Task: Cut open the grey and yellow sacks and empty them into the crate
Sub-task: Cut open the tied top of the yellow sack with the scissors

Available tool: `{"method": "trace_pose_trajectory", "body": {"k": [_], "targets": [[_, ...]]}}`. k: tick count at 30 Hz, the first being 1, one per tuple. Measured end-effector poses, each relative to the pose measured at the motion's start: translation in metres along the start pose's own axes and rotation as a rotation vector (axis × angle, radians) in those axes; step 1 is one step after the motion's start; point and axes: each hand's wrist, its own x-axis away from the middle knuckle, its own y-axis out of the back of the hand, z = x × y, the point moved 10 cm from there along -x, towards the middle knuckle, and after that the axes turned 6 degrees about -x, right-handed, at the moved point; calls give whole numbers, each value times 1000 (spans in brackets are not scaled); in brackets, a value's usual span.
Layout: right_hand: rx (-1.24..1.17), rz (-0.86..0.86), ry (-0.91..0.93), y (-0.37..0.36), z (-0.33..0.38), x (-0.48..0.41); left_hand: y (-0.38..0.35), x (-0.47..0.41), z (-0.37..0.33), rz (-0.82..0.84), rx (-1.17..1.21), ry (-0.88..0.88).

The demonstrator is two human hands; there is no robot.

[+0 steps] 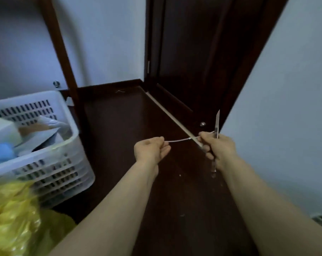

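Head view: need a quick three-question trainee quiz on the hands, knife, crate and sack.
1. Fill in: the slim silver utility knife gripped by the right hand has its blade pointing ____.
2. True or false: the thin white strip is stretched between the right hand and the left hand.
3. Multiple choice: the crinkled yellow plastic sack lies A) inside the white slotted plastic crate, B) outside it, at lower left, C) in the left hand.
Key: 1 up; 2 true; 3 B.
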Motion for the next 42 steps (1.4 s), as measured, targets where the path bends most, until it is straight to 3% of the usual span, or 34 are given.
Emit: {"method": "trace_pose_trajectory", "body": {"k": [4, 8, 15, 19, 21, 25, 31, 37, 42], "targets": [[144, -324, 83, 136, 31, -5, -107, 24, 49, 202, -190, 60], [343, -531, 94, 254, 47, 16, -202, 78, 117, 579, -490, 128], [779, -631, -209, 379, 35, 53, -291, 189, 220, 1143, -1074, -28], [1021, -629, -337, 410, 23, 76, -307, 218, 243, 1240, -1183, -57], [1118, -638, -368, 411, 24, 84, -308, 216, 243, 1224, -1189, -82], [1155, -637, -250, 380, 44, 69, -300, 192, 222, 1122, -1193, -144], [725, -308, -107, 245, 35, 15, -241, 114, 144, 843, -1179, -230], [528, 57, -28, 34, -4, 3, -88, 27, 35, 363, -1147, -251], [471, 380, -66, -151, -68, 61, 82, 15, -36, -1, -1112, -258]]}}
